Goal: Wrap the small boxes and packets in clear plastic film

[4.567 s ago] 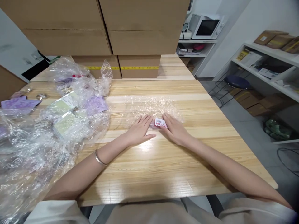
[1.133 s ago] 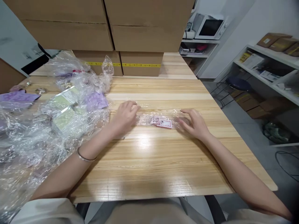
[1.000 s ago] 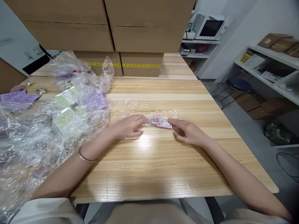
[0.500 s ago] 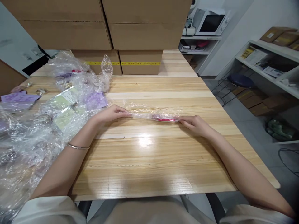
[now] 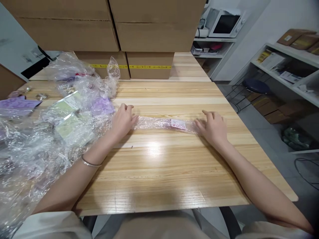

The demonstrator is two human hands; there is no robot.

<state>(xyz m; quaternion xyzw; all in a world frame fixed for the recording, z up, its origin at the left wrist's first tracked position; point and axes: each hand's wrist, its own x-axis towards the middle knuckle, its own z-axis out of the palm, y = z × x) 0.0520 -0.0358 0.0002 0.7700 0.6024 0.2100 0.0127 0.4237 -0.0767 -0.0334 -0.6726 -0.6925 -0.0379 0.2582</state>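
Observation:
A clear plastic bag (image 5: 154, 122) lies stretched out flat on the wooden table. Near its right end, a small packet with a white and red printed label (image 5: 178, 124) shows through the film. At the bag's left end, my left hand (image 5: 124, 120) has its thumb at the film, with the fingers loosely bent and apart from it. My right hand (image 5: 213, 128) is at the other end, thumb beside or on the film and fingers spread. Neither hand grips the bag. Whether the thumbs press on it I cannot tell.
To the left lies a heap of crumpled clear film (image 5: 50, 149) with green cards (image 5: 67, 125) and purple packets (image 5: 102, 106) in it. Large cardboard boxes (image 5: 149, 36) are stacked at the back. The wooden table's (image 5: 159, 176) near edge is just before me.
Both hands held the bag's ends pinched, with the bag narrow and on edge. The fingers have since parted, and the bag has turned flat, its label facing up.

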